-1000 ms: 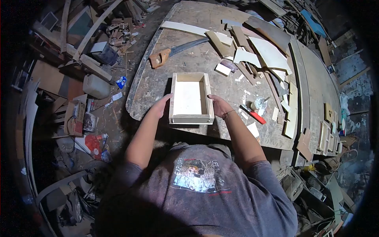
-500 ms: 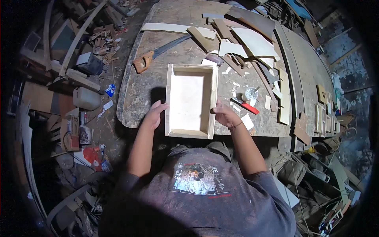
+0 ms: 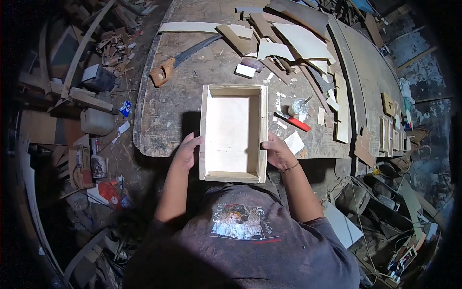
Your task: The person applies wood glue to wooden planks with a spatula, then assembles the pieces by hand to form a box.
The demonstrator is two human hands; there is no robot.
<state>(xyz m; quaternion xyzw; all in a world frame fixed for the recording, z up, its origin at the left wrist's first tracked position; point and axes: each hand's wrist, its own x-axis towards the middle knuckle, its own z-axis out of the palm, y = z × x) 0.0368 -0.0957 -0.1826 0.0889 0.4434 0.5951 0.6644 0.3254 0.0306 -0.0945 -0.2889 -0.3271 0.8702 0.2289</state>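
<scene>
An open rectangular wooden box [image 3: 229, 132] with a pale bottom is held up in front of my shirt, over the near edge of the workbench. My left hand [image 3: 188, 150] grips its left side wall, thumb near the rim. On the opposite wall, my right hand [image 3: 278, 151] has its thumb at the rim and its fingers partly hidden behind the box. Beyond the box lie a small white block [image 3: 245, 71] and a dark purple object [image 3: 252, 64]. Right of it, a red-handled tool [image 3: 299, 124] lies beside a clear cup [image 3: 299, 107].
A handsaw [image 3: 162, 72] rests at the workbench's [image 3: 159, 120] far left. Thin wood offcuts [image 3: 274, 49] are piled at the back and right. Small frames [image 3: 386, 135] sit on the right board. Scrap wood and a plastic canister [image 3: 98, 121] lie on the floor at left.
The box, still between both hands, sits slightly lower in view and nearer my body. The bench and its items have shifted left and up in view.
</scene>
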